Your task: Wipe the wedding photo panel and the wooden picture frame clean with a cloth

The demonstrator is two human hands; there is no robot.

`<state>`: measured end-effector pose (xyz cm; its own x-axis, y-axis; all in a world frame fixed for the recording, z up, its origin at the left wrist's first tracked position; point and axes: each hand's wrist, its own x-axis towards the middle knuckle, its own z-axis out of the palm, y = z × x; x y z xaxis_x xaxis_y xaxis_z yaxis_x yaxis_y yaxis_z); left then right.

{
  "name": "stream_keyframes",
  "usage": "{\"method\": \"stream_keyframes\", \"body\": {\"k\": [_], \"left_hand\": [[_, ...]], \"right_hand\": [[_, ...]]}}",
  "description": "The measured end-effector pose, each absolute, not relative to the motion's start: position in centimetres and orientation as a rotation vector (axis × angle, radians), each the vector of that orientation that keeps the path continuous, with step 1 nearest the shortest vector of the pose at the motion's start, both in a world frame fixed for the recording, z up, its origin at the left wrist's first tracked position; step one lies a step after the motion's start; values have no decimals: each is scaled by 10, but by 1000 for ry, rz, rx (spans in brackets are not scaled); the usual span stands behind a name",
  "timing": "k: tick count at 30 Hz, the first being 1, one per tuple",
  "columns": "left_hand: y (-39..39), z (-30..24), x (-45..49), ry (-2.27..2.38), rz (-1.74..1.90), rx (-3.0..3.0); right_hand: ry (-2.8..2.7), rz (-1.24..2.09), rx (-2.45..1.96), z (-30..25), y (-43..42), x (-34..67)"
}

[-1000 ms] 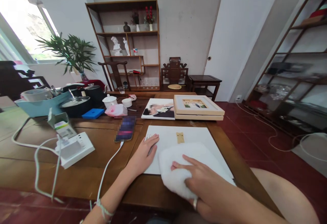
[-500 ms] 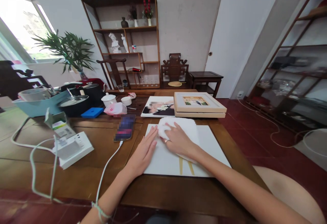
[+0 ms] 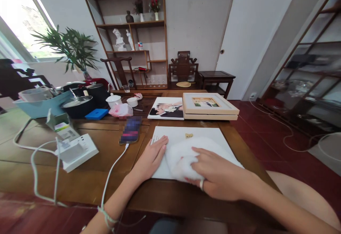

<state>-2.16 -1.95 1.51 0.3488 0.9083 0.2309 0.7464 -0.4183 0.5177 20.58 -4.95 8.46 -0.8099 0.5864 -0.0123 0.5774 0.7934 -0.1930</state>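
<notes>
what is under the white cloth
A white board lies under the cloth; a tan mark shows past the cloth's far edge. The surface directly beneath is covered.

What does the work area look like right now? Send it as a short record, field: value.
Left hand: laid flat, over the left side of the white panel
Right hand: holding a white cloth on the panel; ring on one finger
Visible marking: tan patch, just beyond the cloth
Beyond panel: photo print, with framed picture to its right
Left of panel: phone with white cable plugged in
</notes>
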Motion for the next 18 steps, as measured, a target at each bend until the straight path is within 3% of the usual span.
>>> {"method": "stream_keyframes", "body": {"k": [3, 8, 18], "left_hand": [[-19, 15, -21, 1475, 710, 2316], [-19, 16, -21, 1454, 721, 2347], [-20, 21, -19, 1443, 765, 2385]], "right_hand": [[-2820, 217, -1153, 80, -24, 203], [-2642, 380, -1355, 79, 39, 180], [-2776, 625, -1022, 89, 85, 120]]}}
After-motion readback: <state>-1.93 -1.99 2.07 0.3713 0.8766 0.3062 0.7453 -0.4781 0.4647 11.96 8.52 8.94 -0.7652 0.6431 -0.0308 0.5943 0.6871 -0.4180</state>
